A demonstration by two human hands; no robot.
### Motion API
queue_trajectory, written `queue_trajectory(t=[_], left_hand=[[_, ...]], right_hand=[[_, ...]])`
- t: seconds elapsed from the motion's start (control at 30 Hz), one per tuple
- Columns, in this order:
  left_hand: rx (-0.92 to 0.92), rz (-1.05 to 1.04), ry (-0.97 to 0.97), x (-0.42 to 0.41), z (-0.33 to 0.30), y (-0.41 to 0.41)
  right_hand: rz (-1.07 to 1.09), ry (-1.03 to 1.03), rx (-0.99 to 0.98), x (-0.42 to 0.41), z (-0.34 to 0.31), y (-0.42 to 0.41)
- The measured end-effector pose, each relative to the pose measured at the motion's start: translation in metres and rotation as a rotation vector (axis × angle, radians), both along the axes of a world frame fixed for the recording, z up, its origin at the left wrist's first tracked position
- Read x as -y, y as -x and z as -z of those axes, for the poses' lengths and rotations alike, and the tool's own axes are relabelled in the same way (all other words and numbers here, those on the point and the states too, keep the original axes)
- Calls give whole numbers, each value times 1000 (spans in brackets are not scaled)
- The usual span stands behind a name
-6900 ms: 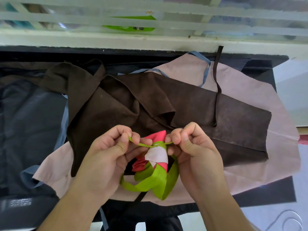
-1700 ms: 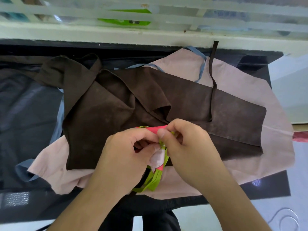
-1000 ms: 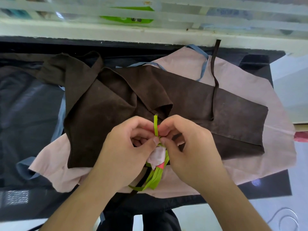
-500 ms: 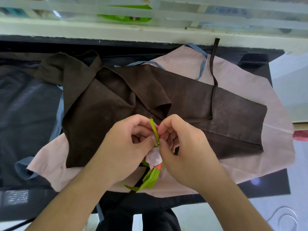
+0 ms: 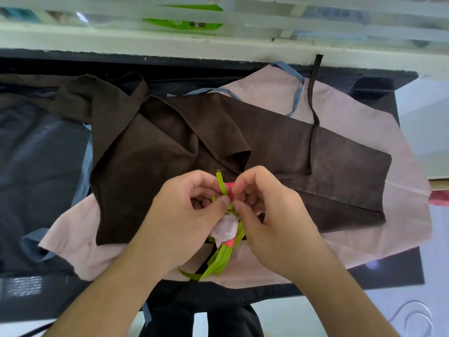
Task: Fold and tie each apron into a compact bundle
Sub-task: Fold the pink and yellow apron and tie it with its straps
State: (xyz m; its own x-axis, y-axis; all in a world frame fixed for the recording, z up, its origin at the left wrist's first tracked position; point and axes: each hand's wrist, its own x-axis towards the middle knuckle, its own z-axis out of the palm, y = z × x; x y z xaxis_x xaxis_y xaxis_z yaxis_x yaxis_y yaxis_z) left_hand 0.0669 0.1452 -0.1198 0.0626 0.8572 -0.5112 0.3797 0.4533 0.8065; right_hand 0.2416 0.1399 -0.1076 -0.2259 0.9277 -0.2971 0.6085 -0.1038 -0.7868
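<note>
Both hands meet at the middle of the view over a small pink and white apron bundle (image 5: 227,229) bound with green ties (image 5: 222,260). The left hand (image 5: 187,215) pinches a green tie between thumb and forefinger, with the tie's loose end (image 5: 220,182) sticking up toward 12 o'clock from the pinch. The right hand (image 5: 269,215) has its fingers curled in tight against the same knot, thumb and forefinger closing on the tie and the pink fold just beside the left thumb. More green tie loops hang from the bundle toward 6 o'clock, between the two wrists.

The bundle is held just above a brown apron (image 5: 267,147), which lies crumpled and partly folded across a flat pale pink apron (image 5: 401,198). The brown apron's thin strap (image 5: 314,105) runs toward 12 o'clock, and the pink apron's blue straps (image 5: 295,93) show at 1 o'clock. Both aprons rest on a black table (image 5: 36,166); a white slatted window frame (image 5: 218,42) crosses the view at 12 o'clock
</note>
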Motion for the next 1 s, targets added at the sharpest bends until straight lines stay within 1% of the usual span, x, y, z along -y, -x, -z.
queue_trajectory(t=[0.1, 0.17, 0.27, 0.37, 0.57, 0.73, 0.83, 1.0], left_hand=[[-17, 11, 12, -3, 0, 0], [1, 11, 34, -4, 1, 3], [42, -8, 71, -6, 0, 6], [53, -14, 80, -7, -1, 6], [57, 48, 92, -8, -3, 7], [31, 151, 75, -7, -9, 9], [-37, 100, 20, 0, -11, 3], [-150, -44, -146, 18, -13, -10]], right_hand=[[-51, -19, 67, 0, -1, 3], [-89, -70, 133, 0, -3, 5], [-147, -171, 167, 1, -3, 4], [-167, -191, 162, 2, -2, 0], [-94, -246, 142, -2, 3, -1], [-28, -305, 153, 0, 7, 0], [43, -284, 142, 4, 7, 3], [163, -109, 142, 9, 5, 9]])
